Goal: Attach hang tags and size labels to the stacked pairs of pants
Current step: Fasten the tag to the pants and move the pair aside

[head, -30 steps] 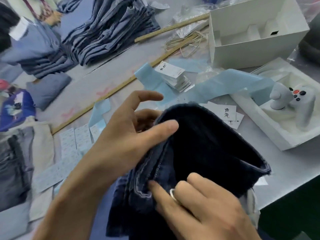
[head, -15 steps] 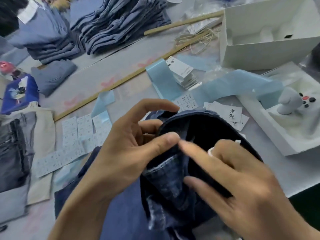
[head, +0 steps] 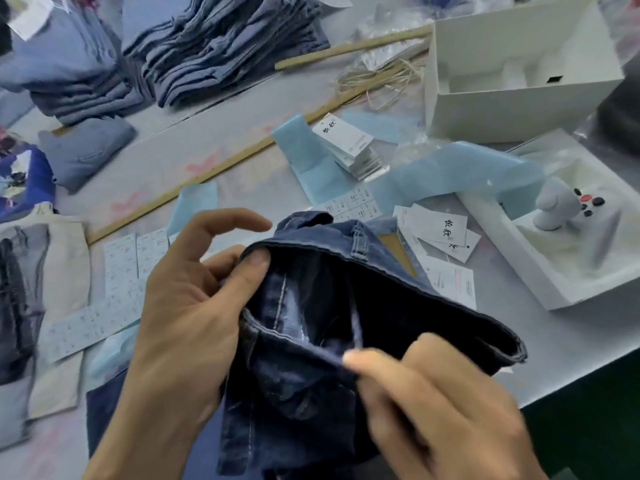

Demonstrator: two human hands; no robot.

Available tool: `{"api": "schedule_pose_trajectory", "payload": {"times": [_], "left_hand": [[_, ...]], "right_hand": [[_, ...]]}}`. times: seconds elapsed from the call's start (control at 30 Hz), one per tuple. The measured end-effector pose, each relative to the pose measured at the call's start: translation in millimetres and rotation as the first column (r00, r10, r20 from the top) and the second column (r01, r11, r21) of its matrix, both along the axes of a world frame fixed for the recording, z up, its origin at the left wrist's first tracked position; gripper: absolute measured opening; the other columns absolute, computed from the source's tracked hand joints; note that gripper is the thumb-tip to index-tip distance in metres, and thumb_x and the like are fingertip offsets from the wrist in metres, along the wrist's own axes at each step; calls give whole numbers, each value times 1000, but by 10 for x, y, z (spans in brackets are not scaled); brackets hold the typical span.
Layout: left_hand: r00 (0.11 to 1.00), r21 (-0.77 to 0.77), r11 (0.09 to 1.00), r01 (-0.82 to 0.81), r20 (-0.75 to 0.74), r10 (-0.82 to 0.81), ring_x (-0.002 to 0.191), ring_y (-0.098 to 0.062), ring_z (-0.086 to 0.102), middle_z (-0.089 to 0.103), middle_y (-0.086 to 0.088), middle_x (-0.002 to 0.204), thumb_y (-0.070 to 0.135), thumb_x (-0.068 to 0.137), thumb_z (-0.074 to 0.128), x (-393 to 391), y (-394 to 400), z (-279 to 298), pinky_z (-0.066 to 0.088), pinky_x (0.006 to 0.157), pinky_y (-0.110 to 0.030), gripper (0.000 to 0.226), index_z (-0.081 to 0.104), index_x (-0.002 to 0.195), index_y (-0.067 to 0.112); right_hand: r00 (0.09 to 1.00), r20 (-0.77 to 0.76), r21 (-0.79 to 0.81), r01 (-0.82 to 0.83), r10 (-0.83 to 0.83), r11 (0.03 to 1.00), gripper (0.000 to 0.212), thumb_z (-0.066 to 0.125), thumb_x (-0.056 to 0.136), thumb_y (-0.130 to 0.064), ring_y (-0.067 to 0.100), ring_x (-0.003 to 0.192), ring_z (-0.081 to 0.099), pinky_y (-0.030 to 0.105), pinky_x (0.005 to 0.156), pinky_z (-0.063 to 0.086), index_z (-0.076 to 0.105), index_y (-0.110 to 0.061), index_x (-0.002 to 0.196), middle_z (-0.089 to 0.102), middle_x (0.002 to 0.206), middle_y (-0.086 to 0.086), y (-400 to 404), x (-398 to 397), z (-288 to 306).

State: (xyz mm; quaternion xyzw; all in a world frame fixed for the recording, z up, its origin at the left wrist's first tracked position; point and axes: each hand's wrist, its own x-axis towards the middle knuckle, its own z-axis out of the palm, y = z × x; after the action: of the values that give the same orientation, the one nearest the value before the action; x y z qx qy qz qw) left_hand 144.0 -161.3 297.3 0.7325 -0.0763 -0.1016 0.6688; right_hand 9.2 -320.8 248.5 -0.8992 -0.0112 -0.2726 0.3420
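Dark jeans [head: 346, 341] between both hands (waistband open)

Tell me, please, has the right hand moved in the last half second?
Yes. The right hand has drawn back toward the person, away from the loose hang tags.

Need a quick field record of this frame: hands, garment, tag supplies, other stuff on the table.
left hand: thumb pinches waistband of dark blue denim pants
right hand: pinches inner fabric of the pants
hang tags: stack of white paper tags, loose ones beside waistband
size labels: white printed sheets
background: stacked blue folded pants
box: open white cardboard box
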Motion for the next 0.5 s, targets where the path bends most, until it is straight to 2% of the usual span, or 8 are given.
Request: {"api": "schedule_pose_trajectory", "payload": {"times": [0.07,0.13,0.2,0.3,0.33,0.4,0.47,0.5], "left_hand": [[999,16,1000,27,20,-27,63,-32,73,75,-17,84,12,92,67,19,40,27,59,56,-37,20,71,106,25],[991,127,989,80,92,-92,58,-39,68,73,-10,85,17,91,69,49,58,38,57,49,-42,22,71,111,27],[970,267,947,178,113,-214,50,-46,60,65,-4,88,23,88,75,110,4,72,53,39,-52,37,67,123,34],[902,390,840,377,52,-429,40,-30,57,60,5,93,21,83,81,246,-186,161,49,33,-37,68,51,136,51],[853,485,767,420,77,-516,49,-19,62,60,10,98,21,83,81,301,-276,205,51,39,-33,74,46,138,57],[682,734,522,434,111,-723,91,-3,65,52,26,120,17,84,79,429,-508,276,58,71,-35,85,36,137,68],[426,889,241,390,58,-903,137,-5,40,31,26,152,6,85,72,511,-849,325,44,108,-43,88,36,137,68],[319,907,136,399,2,-948,145,-7,29,26,24,158,2,84,67,522,-1044,338,35,116,-41,83,44,136,62]], "right_hand": [[989,8,40,146,-146,989,20,64,98,-21,3,69,39,16,69,42,77,-15,112,48,78,0,-141,-17,-40],[963,-13,-80,269,-271,960,22,64,97,-21,12,71,48,22,74,45,77,-8,110,55,80,3,-303,-15,-122],[920,-120,-223,342,-373,913,28,65,92,-23,25,71,55,34,68,48,74,-4,111,57,82,6,-423,-22,-188],[837,-380,-221,331,-394,917,30,76,88,-31,29,71,61,37,59,50,73,-12,110,60,81,1,-603,-76,-226],[797,-489,-162,317,-355,935,27,80,86,-34,26,74,64,36,62,49,73,-18,107,62,83,-3,-639,-80,-198],[763,-607,11,286,-221,958,19,82,80,-39,12,80,63,34,68,47,69,-38,95,62,84,-17,-707,-57,-171],[782,-595,57,273,-187,960,25,84,78,-28,7,77,60,33,66,48,64,-41,83,60,80,-18,-699,-49,-159],[826,-519,32,276,-221,961,26,85,77,-19,11,72,59,33,60,48,65,-36,82,58,78,-16,-669,-56,-144]]}}
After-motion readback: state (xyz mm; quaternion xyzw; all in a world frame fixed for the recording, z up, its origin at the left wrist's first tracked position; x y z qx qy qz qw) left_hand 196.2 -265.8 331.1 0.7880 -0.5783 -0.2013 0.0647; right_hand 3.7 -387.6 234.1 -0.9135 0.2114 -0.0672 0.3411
